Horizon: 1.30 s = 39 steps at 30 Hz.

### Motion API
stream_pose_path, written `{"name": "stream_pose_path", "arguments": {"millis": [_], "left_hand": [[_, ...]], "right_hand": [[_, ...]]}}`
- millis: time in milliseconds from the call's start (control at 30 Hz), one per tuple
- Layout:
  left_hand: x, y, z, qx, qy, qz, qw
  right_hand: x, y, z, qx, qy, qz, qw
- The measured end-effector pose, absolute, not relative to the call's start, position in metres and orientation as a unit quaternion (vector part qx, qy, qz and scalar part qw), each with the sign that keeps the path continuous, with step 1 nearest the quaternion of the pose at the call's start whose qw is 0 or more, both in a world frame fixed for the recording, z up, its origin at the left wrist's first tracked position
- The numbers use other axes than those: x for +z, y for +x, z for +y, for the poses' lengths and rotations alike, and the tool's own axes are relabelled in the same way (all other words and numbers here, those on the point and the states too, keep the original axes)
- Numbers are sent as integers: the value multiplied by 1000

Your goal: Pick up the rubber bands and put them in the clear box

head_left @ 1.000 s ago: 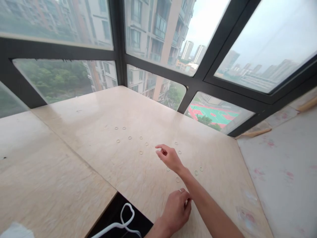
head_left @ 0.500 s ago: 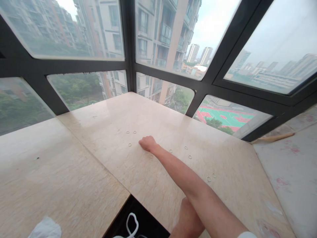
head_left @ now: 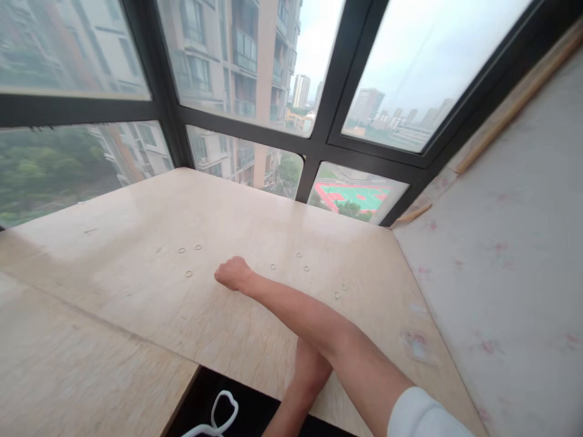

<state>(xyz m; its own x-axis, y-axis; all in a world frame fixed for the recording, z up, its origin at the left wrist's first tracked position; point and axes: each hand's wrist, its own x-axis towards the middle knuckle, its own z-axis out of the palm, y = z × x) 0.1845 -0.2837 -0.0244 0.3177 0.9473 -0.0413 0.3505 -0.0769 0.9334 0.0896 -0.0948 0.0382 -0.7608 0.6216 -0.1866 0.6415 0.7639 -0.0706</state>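
My right hand is closed and rests low over a beige marble-patterned ledge. Its fingers are curled under, so anything inside them is hidden. Several small thin rings lie scattered on the ledge. To the left of the hand are three, among them a yellowish ring. Others lie beyond the right forearm, such as a thin ring and a ring farther right. My left hand passes beneath the right arm, which covers its fingers.
Dark-framed windows enclose the ledge at the back. A floral-papered wall borders it on the right, with a clear plastic piece nearby. In front, a dark opening contains a looped white cord.
The view has turned to the right. My right hand stays closed and low over the ledge; a ring formerly visible beside its wrist no longer shows. My left arm shows more.
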Motion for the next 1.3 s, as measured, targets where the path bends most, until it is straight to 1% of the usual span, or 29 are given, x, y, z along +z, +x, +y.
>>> {"name": "stream_pose_path", "arguments": {"millis": [133, 267, 367, 467, 633, 767, 933, 1133, 1200, 1300], "left_hand": [[-35, 184, -284, 327, 663, 510, 440], [-42, 186, -280, 315, 700, 492, 411], [-43, 189, -278, 337, 716, 478, 381], [-44, 190, -278, 361, 726, 445, 380], [-46, 191, -277, 339, 733, 456, 374], [-47, 193, -276, 322, 751, 460, 347], [-46, 192, -276, 324, 761, 454, 332], [-44, 191, -276, 333, 762, 448, 330], [-44, 192, -277, 333, 760, 447, 334], [-41, 191, -277, 339, 750, 448, 349]], "right_hand": [[45, 115, -118, -79, 445, 892, 7], [51, 167, -150, -87, 555, 824, -73], [51, 229, -182, -88, 632, 759, -130], [45, 304, -227, -82, 704, 680, -187], [31, 423, -318, -71, 789, 545, -274], [22, 482, -368, -62, 822, 468, -318], [12, 508, -377, -66, 840, 433, -320], [11, 507, -372, -66, 852, 423, -300], [11, 501, -377, -59, 851, 419, -310], [5, 485, -391, -43, 833, 427, -349]]}}
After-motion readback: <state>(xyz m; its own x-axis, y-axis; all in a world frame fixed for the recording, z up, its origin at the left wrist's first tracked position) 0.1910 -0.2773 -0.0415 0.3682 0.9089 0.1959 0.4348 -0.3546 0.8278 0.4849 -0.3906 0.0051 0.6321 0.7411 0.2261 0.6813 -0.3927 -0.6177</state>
